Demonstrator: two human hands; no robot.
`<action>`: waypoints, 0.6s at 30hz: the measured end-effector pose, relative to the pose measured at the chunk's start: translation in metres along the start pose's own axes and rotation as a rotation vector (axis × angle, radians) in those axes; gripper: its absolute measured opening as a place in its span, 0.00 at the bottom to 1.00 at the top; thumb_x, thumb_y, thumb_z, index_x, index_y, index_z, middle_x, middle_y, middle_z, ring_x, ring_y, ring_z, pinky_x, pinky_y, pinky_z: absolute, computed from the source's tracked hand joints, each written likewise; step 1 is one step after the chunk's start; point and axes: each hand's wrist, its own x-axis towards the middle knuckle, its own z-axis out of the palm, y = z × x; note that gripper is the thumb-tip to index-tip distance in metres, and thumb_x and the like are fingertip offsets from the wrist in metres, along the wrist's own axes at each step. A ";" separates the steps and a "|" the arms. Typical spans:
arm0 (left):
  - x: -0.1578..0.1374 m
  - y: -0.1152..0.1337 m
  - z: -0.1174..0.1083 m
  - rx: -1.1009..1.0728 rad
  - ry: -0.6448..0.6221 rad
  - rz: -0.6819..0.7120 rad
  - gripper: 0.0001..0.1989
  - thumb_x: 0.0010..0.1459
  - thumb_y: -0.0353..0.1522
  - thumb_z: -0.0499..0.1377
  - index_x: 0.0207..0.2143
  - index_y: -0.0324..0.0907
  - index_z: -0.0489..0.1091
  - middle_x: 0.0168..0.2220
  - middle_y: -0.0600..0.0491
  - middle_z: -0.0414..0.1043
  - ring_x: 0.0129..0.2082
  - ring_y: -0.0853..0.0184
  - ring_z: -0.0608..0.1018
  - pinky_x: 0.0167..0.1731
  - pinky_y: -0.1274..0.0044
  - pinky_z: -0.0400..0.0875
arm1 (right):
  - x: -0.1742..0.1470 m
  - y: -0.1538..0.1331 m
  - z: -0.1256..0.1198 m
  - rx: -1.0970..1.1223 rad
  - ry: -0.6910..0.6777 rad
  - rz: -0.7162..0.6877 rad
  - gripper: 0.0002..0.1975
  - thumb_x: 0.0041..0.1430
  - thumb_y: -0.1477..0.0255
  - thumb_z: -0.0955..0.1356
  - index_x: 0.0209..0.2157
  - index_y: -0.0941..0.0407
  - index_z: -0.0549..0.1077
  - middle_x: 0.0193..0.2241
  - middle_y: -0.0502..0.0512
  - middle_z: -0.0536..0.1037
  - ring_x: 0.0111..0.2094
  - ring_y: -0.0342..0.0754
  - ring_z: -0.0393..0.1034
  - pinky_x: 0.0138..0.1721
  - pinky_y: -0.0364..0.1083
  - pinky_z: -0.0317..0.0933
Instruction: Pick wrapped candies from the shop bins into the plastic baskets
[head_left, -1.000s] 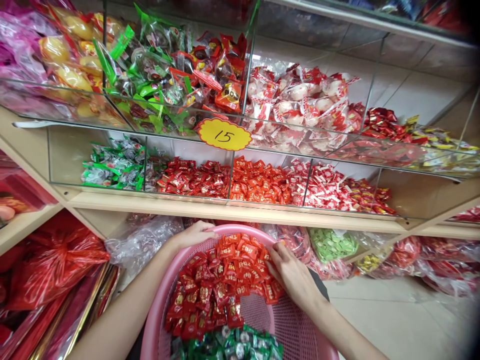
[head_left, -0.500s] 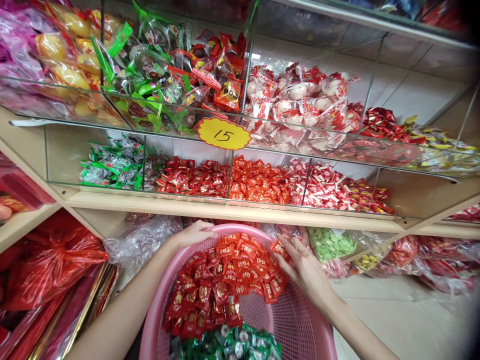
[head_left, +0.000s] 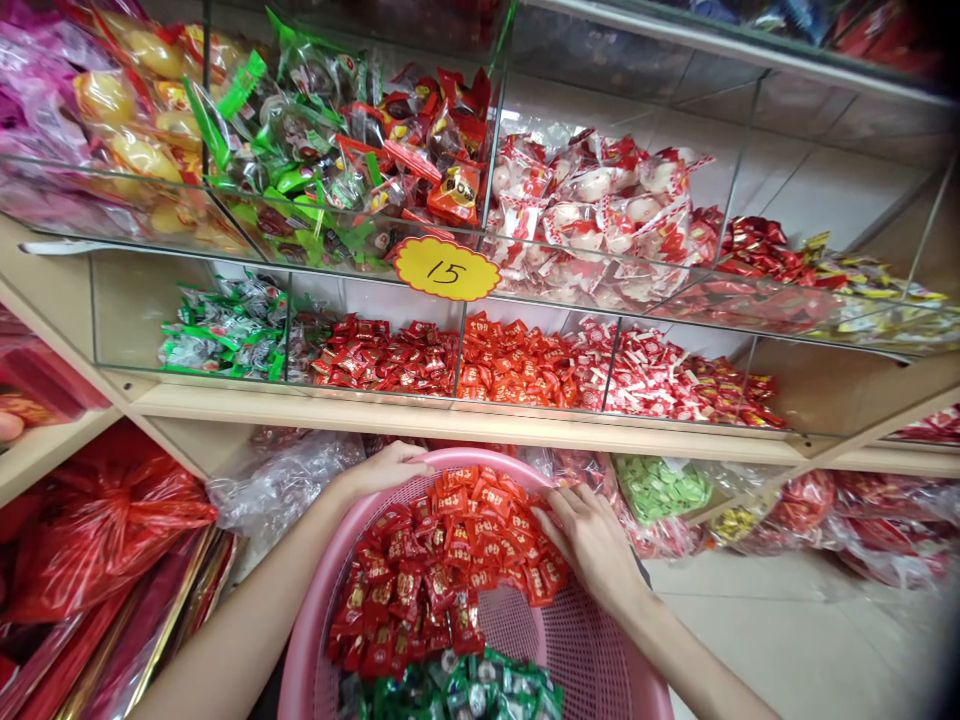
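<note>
My left hand (head_left: 386, 468) is closed on the far left rim of a pink plastic basket (head_left: 306, 600) with mesh walls. My right hand (head_left: 592, 540) reaches over the basket's right side, its slightly bent fingers apart and touching the edge of the orange-red wrapped candies (head_left: 487, 515). Its fingertips are partly hidden among the wrappers. Darker red wrapped candies (head_left: 401, 590) lie on the left inside the basket, and green wrapped candies (head_left: 457, 685) fill the near side. A bare patch of the mesh bottom shows between the piles.
Glass-fronted shelf bins ahead hold more orange candies (head_left: 517, 360), dark red candies (head_left: 382, 355) and red-and-white candies (head_left: 652, 370). A yellow price tag (head_left: 448, 268) reads 15. Bagged goods (head_left: 664, 488) sit beneath the wooden shelf edge (head_left: 450, 418). A red bag (head_left: 112, 530) stands left.
My right hand has shifted slightly left and inward against the orange-red candies, covering the loose ones at the rim. My left hand and the basket stay in place.
</note>
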 end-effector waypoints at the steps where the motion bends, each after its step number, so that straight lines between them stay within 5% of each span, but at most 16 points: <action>1: 0.000 0.000 0.000 0.001 0.001 0.000 0.12 0.49 0.39 0.52 0.23 0.38 0.63 0.22 0.58 0.54 0.24 0.73 0.58 0.26 0.82 0.52 | 0.001 -0.002 0.001 -0.006 0.009 -0.005 0.12 0.62 0.67 0.57 0.33 0.56 0.68 0.28 0.54 0.71 0.33 0.47 0.62 0.34 0.45 0.53; 9: -0.001 0.004 0.000 0.009 0.012 -0.019 0.12 0.48 0.39 0.53 0.22 0.38 0.61 0.21 0.59 0.53 0.24 0.74 0.58 0.24 0.82 0.51 | 0.000 -0.001 -0.002 0.087 0.042 0.065 0.13 0.63 0.66 0.57 0.34 0.56 0.69 0.29 0.54 0.72 0.33 0.46 0.63 0.35 0.44 0.55; 18: -0.006 0.016 -0.001 0.020 0.021 -0.036 0.13 0.46 0.40 0.52 0.21 0.39 0.60 0.20 0.59 0.53 0.24 0.73 0.58 0.24 0.81 0.50 | -0.043 -0.015 -0.018 0.238 -0.044 0.069 0.10 0.63 0.68 0.57 0.30 0.54 0.65 0.26 0.51 0.70 0.27 0.43 0.65 0.31 0.42 0.58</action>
